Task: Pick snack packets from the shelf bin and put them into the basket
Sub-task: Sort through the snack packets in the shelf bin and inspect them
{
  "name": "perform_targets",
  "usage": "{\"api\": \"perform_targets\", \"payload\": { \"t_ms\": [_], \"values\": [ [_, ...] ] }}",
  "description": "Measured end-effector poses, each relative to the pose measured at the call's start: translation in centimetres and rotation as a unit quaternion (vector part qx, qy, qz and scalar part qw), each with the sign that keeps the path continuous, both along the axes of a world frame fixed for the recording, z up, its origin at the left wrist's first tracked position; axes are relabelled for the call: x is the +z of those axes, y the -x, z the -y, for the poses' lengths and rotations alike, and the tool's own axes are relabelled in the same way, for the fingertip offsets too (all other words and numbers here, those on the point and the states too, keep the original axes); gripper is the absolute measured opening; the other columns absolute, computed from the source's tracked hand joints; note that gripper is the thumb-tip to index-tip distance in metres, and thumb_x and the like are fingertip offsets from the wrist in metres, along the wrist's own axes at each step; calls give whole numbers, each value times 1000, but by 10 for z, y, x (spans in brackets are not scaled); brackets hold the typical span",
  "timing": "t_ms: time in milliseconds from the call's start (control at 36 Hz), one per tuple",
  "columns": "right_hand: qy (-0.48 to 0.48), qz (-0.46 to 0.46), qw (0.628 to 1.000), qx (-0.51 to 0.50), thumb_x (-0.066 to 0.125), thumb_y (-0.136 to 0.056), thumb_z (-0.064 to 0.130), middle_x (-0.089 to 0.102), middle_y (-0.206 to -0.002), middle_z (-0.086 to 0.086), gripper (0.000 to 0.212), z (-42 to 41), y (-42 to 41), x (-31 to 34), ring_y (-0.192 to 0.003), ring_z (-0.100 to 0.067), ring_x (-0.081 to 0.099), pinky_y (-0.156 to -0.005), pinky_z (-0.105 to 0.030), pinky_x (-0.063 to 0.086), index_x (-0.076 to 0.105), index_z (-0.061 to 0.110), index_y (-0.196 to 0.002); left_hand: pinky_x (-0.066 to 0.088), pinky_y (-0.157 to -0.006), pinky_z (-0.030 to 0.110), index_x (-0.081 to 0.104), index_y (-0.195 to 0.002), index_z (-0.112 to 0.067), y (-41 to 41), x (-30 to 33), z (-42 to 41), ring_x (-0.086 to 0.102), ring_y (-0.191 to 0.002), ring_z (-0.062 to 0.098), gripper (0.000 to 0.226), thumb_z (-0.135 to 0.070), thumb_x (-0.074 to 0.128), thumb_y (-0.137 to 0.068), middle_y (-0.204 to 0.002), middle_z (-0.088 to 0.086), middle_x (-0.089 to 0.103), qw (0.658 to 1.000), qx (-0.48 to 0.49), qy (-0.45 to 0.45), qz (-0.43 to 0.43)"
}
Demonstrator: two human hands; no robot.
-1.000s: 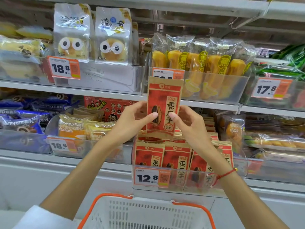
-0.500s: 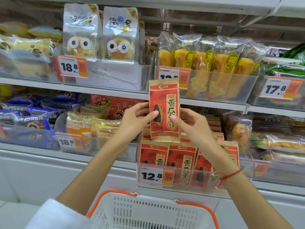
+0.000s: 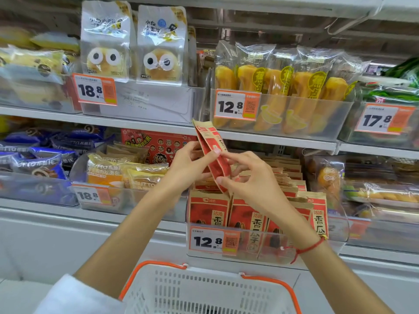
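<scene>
Left hand [image 3: 188, 166] and right hand [image 3: 251, 177] both pinch red-and-tan paper snack packet [image 3: 212, 150], top tilted toward 11 o'clock; white plastic basket with orange rim [image 3: 292, 291] at 6 o'clock.

Snack packet, bin stock, basket

Packet [image 3: 212, 152]: red and kraft-brown pouch, turned almost edge-on, tilted with its top corner leaning up and left, held in the air above the bin between left hand [image 3: 188, 165] and right hand [image 3: 251, 177], which pinch its edges. Bin [image 3: 226, 252]: clear-fronted, on the lower shelf, filled with upright rows of matching red packets [image 3: 209, 209], orange 12.8 price tag on the front. Basket [image 3: 204, 291]: white slotted plastic, orange handles, below the bin, at the bottom edge.
</scene>
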State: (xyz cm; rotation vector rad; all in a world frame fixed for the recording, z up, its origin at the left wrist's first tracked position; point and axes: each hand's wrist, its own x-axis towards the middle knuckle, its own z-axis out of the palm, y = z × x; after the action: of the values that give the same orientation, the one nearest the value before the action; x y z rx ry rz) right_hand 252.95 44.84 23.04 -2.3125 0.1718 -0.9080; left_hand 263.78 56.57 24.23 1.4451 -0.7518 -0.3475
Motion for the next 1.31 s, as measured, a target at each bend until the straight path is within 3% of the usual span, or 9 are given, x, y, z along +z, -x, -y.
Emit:
{"api": "perform_targets", "payload": {
  "t_ms": [139,222,278,333,417,639,944,1139,1306],
  "values": [
    [-26,-58,998,-17,76,-79,37,42,-122,14,70,9,0,1,-118,-6,46,-101,-38,46,44,30,-141,58,-74,21,58,-125,-19,-6,-3,-4,68,-104,13,32,-21,62,-93,-116,2,70,997,-56,30,-36],
    [-43,-42,997,-42,77,-78,39,40,-128,10,80,12,1,2,-120,-6,44,-100,-33,44,35,27,-145,58,-77,24,59,-124,-19,-6,-1,-5,69,-103,14,29,-14,58,-95,-115,1,70,995,-86,45,-39],
    [-54,-22,997,-49,78,-77,39,45,-131,9,80,13,1,3,-118,-4,46,-92,-22,43,38,26,-144,58,-81,27,59,-126,-20,-6,0,-5,69,-103,12,31,-12,56,-96,-116,0,70,993,-103,44,-31],
    [-67,12,996,-53,79,-76,38,55,-125,12,73,13,1,4,-109,0,53,-81,-12,41,45,25,-139,58,-83,28,59,-126,-21,-7,1,-6,68,-106,12,31,-12,54,-96,-117,-1,70,992,-121,36,-25],
    [-99,78,991,-52,77,-81,35,64,-107,14,47,12,2,8,-92,4,59,-73,-9,47,56,28,-122,56,-87,30,60,-125,-22,-8,4,-8,66,-109,12,31,-12,54,-96,-117,-2,70,989,-145,22,-18],
    [-169,199,964,-53,71,-88,22,72,-85,7,4,20,8,20,-78,-2,65,-73,-15,51,70,24,-92,53,-94,33,59,-125,-27,-3,5,-7,65,-111,12,33,-11,54,-96,-120,-3,68,985,-173,-14,26],
    [-170,221,959,-48,71,-88,18,72,-83,4,10,22,11,19,-77,-5,68,-74,-25,56,67,26,-89,56,-90,29,55,-133,-28,-1,2,-3,62,-113,7,39,-25,59,-94,-124,-8,64,989,-119,-37,76],
    [-177,245,952,-47,70,-89,18,72,-84,2,9,20,12,20,-78,-6,69,-71,-24,55,68,26,-92,58,-75,20,62,-113,-30,-2,0,-2,66,-98,2,26,-31,67,-87,-107,-7,67,994,-61,-23,88],
    [-116,159,980,-19,69,-90,21,65,-90,6,32,19,11,19,-85,-7,65,-71,-21,54,60,36,-117,59,-74,23,65,-110,-22,3,2,-1,69,-95,8,20,-23,67,-89,-104,-2,70,996,-11,61,61]
  ]
}}
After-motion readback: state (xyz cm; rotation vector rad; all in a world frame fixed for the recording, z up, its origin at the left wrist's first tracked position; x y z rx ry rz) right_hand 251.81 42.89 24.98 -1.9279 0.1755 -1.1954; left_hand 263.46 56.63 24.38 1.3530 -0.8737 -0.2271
